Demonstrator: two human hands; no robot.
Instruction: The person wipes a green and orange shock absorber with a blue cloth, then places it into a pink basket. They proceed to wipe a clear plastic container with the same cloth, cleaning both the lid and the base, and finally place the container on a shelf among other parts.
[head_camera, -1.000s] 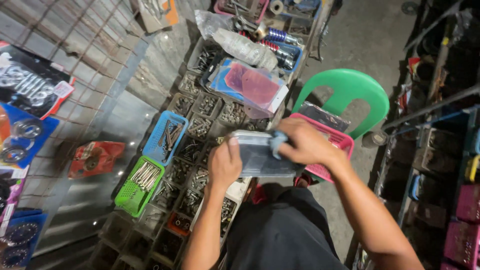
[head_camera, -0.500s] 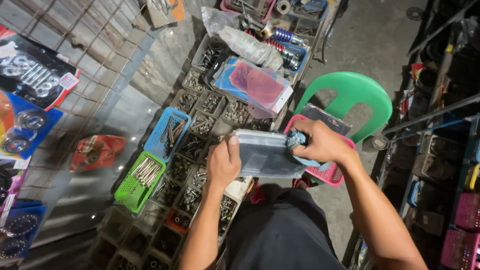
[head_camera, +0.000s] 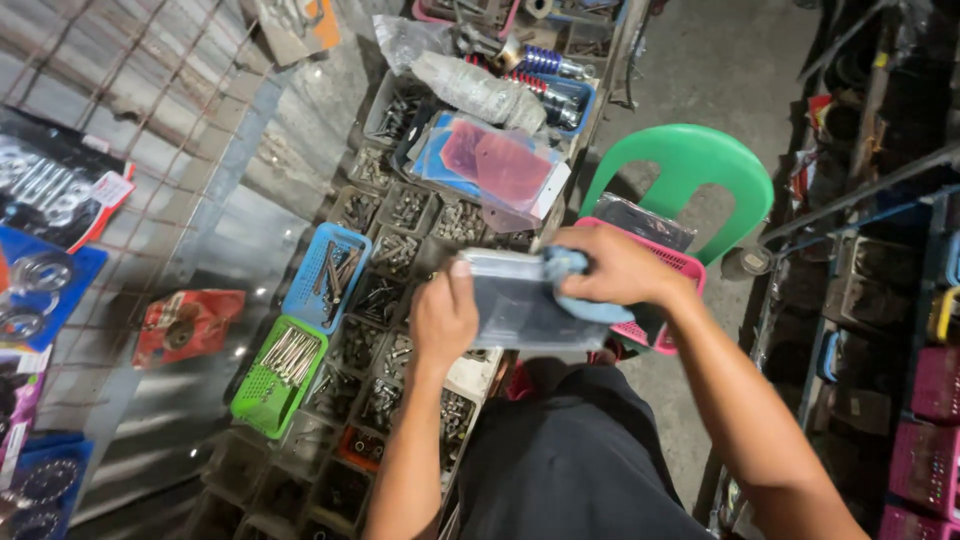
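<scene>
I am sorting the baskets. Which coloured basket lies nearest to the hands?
The pink basket, partly under the right hand; the blue and green baskets lie farther left.

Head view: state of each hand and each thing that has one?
Left hand: grip on the packet's left edge.
Right hand: presses a blue cloth on the packet.
Grey packet: held flat, off the table.
Green chair: upright.
Pink basket: on the chair seat.

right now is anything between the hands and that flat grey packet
Nothing visible. The left hand grips the grey packet directly at its left edge; only the blue cloth lies between the right hand and the packet.
</scene>
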